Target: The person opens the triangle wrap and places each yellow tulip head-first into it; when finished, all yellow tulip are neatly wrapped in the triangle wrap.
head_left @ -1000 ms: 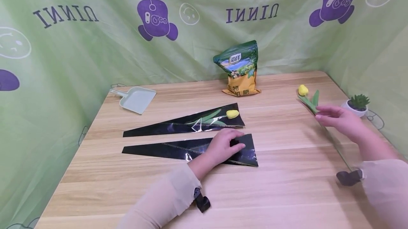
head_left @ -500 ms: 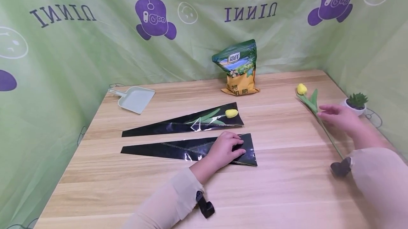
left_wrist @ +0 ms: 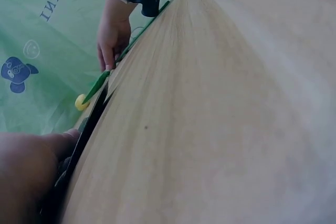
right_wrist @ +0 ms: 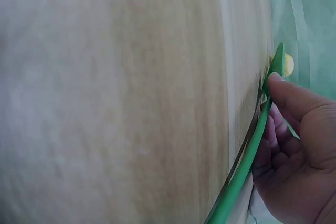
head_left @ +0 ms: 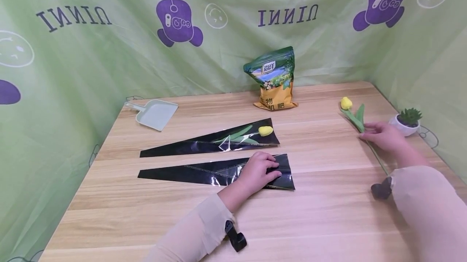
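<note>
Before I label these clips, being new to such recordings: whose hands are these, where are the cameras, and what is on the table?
A person works with two bare hands. One camera sits on the head, one on each wrist. The left hand presses on an empty black flower sleeve. Behind it, a second sleeve holds a yellow tulip. The right hand closes on the stem of another yellow tulip lying on the wooden table. A dustpan, a fertilizer bag and a small potted succulent stand farther back.

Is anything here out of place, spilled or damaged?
Nothing is spilled or broken. One tulip lies loose near the table's right edge under the right hand, while the other tulip sits in a black sleeve. The near sleeve, under the left hand, holds no flower.
</note>
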A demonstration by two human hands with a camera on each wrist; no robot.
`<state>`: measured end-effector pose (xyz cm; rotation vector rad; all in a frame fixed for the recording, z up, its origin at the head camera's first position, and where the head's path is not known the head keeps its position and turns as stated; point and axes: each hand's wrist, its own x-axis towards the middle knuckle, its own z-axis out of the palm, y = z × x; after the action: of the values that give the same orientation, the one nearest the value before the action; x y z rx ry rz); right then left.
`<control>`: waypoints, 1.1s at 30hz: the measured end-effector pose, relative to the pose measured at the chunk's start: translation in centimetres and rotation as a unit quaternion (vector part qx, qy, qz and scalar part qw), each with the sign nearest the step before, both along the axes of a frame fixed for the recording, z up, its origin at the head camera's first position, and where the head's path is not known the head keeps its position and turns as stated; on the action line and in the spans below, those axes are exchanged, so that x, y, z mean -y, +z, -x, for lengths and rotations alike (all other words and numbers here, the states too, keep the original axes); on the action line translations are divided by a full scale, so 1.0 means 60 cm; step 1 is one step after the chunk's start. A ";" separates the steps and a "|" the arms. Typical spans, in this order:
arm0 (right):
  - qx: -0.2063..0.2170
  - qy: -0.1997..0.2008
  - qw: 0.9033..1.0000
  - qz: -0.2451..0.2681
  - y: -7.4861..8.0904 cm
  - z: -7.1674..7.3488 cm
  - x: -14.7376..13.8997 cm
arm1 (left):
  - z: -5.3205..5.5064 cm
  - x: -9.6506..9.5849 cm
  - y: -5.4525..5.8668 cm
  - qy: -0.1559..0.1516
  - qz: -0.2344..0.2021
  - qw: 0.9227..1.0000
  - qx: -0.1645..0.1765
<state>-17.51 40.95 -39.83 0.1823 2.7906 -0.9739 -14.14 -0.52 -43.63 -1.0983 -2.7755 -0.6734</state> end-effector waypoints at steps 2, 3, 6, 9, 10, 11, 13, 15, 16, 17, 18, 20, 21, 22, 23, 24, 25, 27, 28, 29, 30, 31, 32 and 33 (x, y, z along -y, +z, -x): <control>0.003 0.003 1.000 -0.005 0.000 0.001 0.001 | -0.001 0.000 0.000 0.000 0.000 1.000 -0.005; 0.004 0.003 1.000 -0.009 0.000 0.001 0.002 | -0.001 0.000 0.000 0.001 0.000 1.000 -0.010; 0.008 0.000 1.000 -0.021 0.003 0.003 0.006 | -0.001 0.001 0.000 0.001 -0.004 1.000 -0.015; 0.008 -0.004 1.000 -0.030 0.004 0.003 0.009 | -0.001 0.000 0.000 0.003 -0.012 1.000 -0.015; 0.008 -0.005 0.999 -0.031 0.005 0.003 0.010 | -0.001 0.000 0.000 0.004 -0.016 1.000 -0.013; 0.008 -0.007 1.000 -0.029 0.005 0.003 0.010 | -0.001 0.000 0.000 0.005 -0.019 1.000 -0.012; 0.007 -0.011 1.000 -0.025 0.005 0.002 0.011 | 0.000 0.000 -0.001 0.010 -0.023 1.000 -0.014; 0.008 -0.016 1.000 -0.016 0.005 0.002 0.012 | 0.000 0.000 -0.002 0.017 -0.030 0.999 -0.013; 0.008 -0.017 1.000 -0.013 0.005 0.001 0.013 | 0.000 0.000 -0.002 0.020 -0.034 0.999 -0.013; 0.007 -0.019 1.000 -0.009 0.006 0.001 0.015 | 0.000 0.000 -0.003 0.023 -0.039 0.999 -0.013; 0.005 -0.020 1.000 -0.008 0.006 0.001 0.016 | 0.000 0.000 -0.003 0.028 -0.042 0.999 -0.013; 0.002 -0.024 1.000 0.006 0.009 0.002 0.020 | -0.001 0.001 -0.002 0.033 -0.055 0.998 -0.008; 0.001 -0.026 0.999 0.018 0.011 0.002 0.023 | 0.000 0.001 -0.003 0.036 -0.061 0.997 -0.006; -0.001 -0.029 0.999 0.035 0.012 0.002 0.026 | -0.001 0.001 -0.002 0.039 -0.068 0.997 -0.002; -0.001 -0.031 0.998 0.055 0.013 0.002 0.029 | -0.001 0.001 -0.002 0.042 -0.073 0.996 0.000; -0.003 -0.034 0.996 0.078 0.015 0.002 0.032 | -0.001 0.001 -0.002 0.046 -0.080 0.996 0.004; -0.005 -0.041 0.993 0.110 0.016 0.002 0.036 | -0.001 0.002 -0.002 0.049 -0.087 0.995 0.007; -0.009 -0.054 0.981 0.184 0.019 0.001 0.044 | -0.001 0.002 -0.002 0.055 -0.098 0.994 0.012; -0.014 -0.061 0.973 0.223 0.020 0.000 0.049 | -0.001 0.002 -0.002 0.056 -0.101 0.993 0.013; -0.019 -0.068 0.962 0.263 0.022 -0.002 0.055 | -0.001 0.001 -0.003 0.057 -0.102 0.993 0.013; -0.024 -0.077 0.948 0.309 0.024 -0.003 0.061 | -0.001 0.001 -0.003 0.059 -0.102 0.993 0.013; -0.030 -0.086 0.930 0.355 0.025 -0.005 0.067 | -0.001 0.001 -0.003 0.059 -0.102 0.993 0.012; -0.035 -0.092 0.914 0.394 0.027 -0.006 0.073 | -0.001 0.001 -0.004 0.058 -0.101 0.993 0.011; -0.040 -0.097 0.898 0.428 0.028 -0.008 0.079 | -0.001 0.001 -0.004 0.059 -0.100 0.993 0.009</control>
<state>-17.03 36.18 -38.13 0.2888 2.1471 -2.1699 -14.07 -0.61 -43.88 -0.8864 -2.6894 -0.9270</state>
